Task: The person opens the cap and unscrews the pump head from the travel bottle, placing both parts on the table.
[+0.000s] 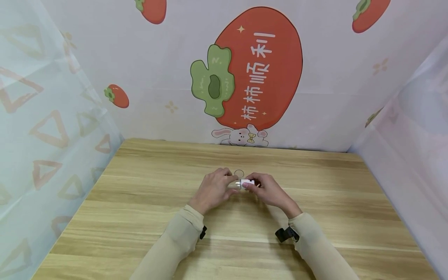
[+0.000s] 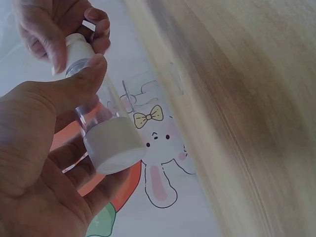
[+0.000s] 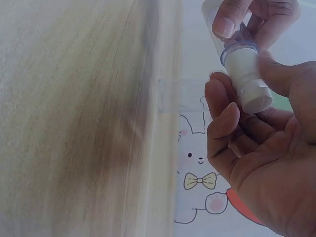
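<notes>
A small clear bottle (image 2: 101,106) with a white base (image 2: 114,145) lies tilted between both hands, above the table. My left hand (image 1: 215,188) grips its clear body, thumb on one side and fingers beneath. At the other end my right hand (image 1: 268,190) holds the white top (image 3: 247,74) between thumb and fingers. In the head view the fingers cover much of the bottle. Just beyond the hands stands a clear round cap (image 1: 239,173), apart from both; its see-through wall (image 3: 182,96) shows faintly in the right wrist view.
The wooden table (image 1: 147,206) ends at a back sheet (image 1: 168,128) printed with persimmons and a rabbit. Patterned sheets (image 1: 52,128) hang along the left and right sides. Each wrist wears a black strap (image 1: 287,235).
</notes>
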`<state>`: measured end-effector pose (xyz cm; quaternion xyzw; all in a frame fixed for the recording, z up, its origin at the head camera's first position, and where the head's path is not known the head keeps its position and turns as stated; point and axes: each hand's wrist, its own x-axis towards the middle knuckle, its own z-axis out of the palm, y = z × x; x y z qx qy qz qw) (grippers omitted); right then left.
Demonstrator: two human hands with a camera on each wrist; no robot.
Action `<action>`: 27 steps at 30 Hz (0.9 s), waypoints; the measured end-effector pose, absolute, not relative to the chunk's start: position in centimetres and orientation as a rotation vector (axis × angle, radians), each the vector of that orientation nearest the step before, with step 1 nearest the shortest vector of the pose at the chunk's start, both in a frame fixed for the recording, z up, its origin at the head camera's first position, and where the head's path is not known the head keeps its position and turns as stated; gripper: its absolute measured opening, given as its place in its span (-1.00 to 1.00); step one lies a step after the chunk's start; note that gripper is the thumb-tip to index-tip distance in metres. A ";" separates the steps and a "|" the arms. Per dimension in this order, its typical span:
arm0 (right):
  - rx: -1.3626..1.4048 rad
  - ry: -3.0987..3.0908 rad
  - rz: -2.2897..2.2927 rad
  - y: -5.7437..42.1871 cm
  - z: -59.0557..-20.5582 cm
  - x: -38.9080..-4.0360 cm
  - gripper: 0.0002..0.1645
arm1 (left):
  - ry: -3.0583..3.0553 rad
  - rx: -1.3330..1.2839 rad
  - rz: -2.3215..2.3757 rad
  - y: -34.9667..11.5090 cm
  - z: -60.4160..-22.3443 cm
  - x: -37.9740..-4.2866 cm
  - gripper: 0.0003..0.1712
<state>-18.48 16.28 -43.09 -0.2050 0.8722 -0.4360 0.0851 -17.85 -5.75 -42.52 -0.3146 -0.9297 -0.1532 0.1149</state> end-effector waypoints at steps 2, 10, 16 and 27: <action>-0.611 2.617 -1.290 16.2 -43.1 -18.5 -0.75 | -2.751 -0.914 -0.472 -5.8 -42.5 -17.9 -0.56; -0.633 2.647 -1.285 16.1 -43.0 -18.4 -0.79 | -2.812 -0.883 -0.543 -5.9 -42.6 -17.9 -0.57; -0.681 2.647 -1.314 16.0 -42.8 -18.3 -0.74 | -2.814 -0.874 -0.584 -6.0 -42.6 -17.9 -0.57; -0.715 2.631 -1.366 15.9 -42.6 -18.3 -0.69 | -2.797 -0.870 -0.637 -6.1 -42.7 -18.0 -0.56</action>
